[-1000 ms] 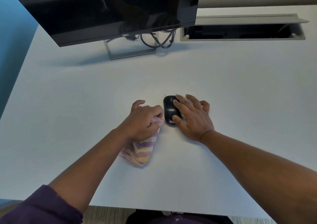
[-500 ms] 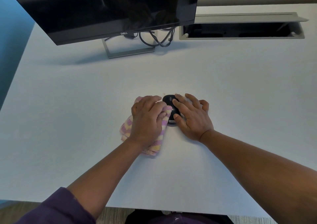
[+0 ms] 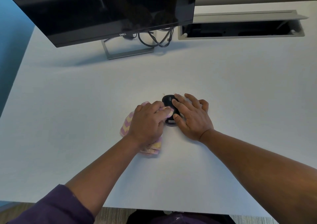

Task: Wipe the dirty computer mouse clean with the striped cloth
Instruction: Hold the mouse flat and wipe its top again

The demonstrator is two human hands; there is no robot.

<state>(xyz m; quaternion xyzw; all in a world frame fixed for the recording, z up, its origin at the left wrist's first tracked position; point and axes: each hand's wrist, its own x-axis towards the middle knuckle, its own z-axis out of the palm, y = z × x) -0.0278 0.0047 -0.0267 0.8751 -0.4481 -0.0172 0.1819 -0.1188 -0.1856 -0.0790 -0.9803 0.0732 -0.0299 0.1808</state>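
A black computer mouse (image 3: 168, 100) lies on the white desk (image 3: 223, 90), with small brown crumbs by its far end. My right hand (image 3: 193, 119) holds it from the right, thumb and index finger on its top and side. My left hand (image 3: 148, 123) is closed on the pink, purple and yellow striped cloth (image 3: 126, 126) and presses a fold of it against the mouse's left side. Most of the cloth is hidden under that hand.
A black monitor (image 3: 106, 9) on a grey stand (image 3: 127, 52) stands at the back, with looped black cables (image 3: 157, 38) behind it. An open cable tray (image 3: 240, 30) is set into the desk at the back right. A blue wall runs along the left.
My left hand has brought the cloth from beside the mouse onto its left side and keeps rubbing there. My right hand and the mouse have stayed in place.
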